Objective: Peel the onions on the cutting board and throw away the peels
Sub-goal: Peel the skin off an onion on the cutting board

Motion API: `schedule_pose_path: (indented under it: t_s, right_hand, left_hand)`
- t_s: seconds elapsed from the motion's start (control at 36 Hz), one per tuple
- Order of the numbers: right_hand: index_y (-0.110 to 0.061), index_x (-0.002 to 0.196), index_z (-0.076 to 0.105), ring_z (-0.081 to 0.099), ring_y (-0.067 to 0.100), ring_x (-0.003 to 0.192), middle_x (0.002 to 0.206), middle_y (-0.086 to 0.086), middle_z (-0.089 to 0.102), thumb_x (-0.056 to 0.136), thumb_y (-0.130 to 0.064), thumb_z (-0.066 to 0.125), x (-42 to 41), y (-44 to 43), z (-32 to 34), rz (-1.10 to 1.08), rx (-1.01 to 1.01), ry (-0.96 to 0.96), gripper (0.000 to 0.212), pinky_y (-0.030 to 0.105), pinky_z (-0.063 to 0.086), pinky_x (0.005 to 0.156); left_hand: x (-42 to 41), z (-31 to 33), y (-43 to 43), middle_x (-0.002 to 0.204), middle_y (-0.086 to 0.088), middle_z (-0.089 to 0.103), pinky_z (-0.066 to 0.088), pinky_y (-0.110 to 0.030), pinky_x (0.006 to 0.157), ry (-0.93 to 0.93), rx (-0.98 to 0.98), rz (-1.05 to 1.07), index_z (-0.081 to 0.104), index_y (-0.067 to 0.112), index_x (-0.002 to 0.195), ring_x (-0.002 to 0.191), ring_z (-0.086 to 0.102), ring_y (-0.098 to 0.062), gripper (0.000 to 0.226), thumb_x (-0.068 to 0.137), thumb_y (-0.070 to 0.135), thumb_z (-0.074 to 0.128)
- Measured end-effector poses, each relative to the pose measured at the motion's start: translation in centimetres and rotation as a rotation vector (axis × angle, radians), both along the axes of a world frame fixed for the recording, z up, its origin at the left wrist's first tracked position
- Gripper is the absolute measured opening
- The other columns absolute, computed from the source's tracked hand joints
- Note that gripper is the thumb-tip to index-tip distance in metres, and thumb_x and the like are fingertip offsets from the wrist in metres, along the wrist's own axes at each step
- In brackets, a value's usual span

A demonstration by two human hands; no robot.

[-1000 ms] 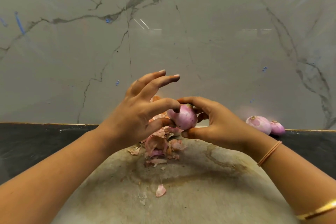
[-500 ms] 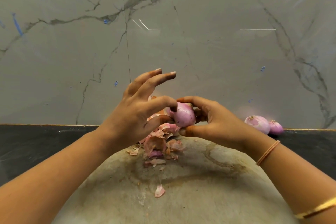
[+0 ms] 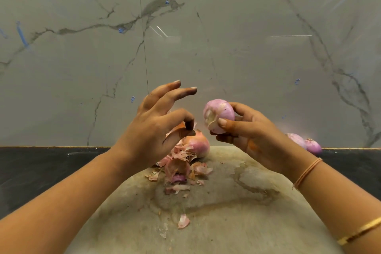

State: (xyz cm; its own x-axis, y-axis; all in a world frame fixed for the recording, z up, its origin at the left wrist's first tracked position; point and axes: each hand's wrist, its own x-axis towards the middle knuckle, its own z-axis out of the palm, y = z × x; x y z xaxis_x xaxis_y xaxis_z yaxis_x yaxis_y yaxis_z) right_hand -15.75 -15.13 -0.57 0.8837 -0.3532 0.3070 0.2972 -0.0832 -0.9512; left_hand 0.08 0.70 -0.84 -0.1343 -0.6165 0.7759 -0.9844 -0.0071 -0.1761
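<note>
R hand has the onion up off the board: thumb across the front, fingers curled behind, a full wrap. Onion looks mostly bare. Its pale cut end faces L and toward me, so I judge the root-tip axis runs roughly L-R, pointing at L hand. L hand is just beside the onion, on its left and a bit lower, w/ a small gap and no contact. L index + thumb tips are pressed together, other fingers splayed up. Can't tell if a scrap of skin is in that pinch.

My read: next move is the L pinch going right onto the cut end for any leftover skin. L is the only hand not holding the onion, and it's a short reach.

Below L hand, a 2nd onion w/ skin partly on sits on the round cutting board, against the peel pile. Peels not binned yet. Peeled onions lie far R, by the wall.
</note>
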Motion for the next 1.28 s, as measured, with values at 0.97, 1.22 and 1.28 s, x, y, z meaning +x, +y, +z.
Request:
schedule_pose_path:
  t_s: [0.97, 1.22, 1.28]
  right_hand:
    - [-0.018, 0.121, 0.061, 0.067, 0.019, 0.094, 0.108, 0.008, 0.071, 0.073, -0.030, 0.069, 0.1, 0.9, -0.2, 0.027, -0.291, 0.140, 0.051, 0.024, 0.053, 0.075]
    - [-0.020, 0.116, 0.063, 0.067, 0.009, 0.084, 0.103, 0.006, 0.071, 0.071, -0.028, 0.071, 0.1, 1.3, -0.1, 0.023, -0.336, 0.160, 0.047, 0.018, 0.051, 0.069]
    - [-0.021, 0.113, 0.063, 0.067, 0.007, 0.082, 0.101, 0.004, 0.071, 0.077, -0.017, 0.071, 0.1, 1.3, -0.1, 0.037, -0.340, 0.156, 0.037, 0.015, 0.050, 0.068]
  left_hand:
    - [-1.4, 0.1, 0.0, 0.098, 0.000, 0.066, 0.046, -0.033, 0.088, 0.154, -0.138, -0.107, 0.060, 0.010, 0.083, 0.109, 0.054, -0.016, 0.010, 0.084, 0.019, 0.055]
    - [-1.1, -0.2, -0.1, 0.092, 0.008, 0.059, 0.034, -0.015, 0.079, 0.094, -0.011, -0.081, 0.058, 0.023, 0.118, 0.089, 0.048, -0.014, 0.032, 0.087, 0.030, 0.053]
    - [-0.9, -0.2, -0.1, 0.092, 0.007, 0.057, 0.030, -0.014, 0.080, 0.091, 0.000, -0.059, 0.054, 0.031, 0.115, 0.090, 0.043, -0.014, 0.028, 0.087, 0.033, 0.050]
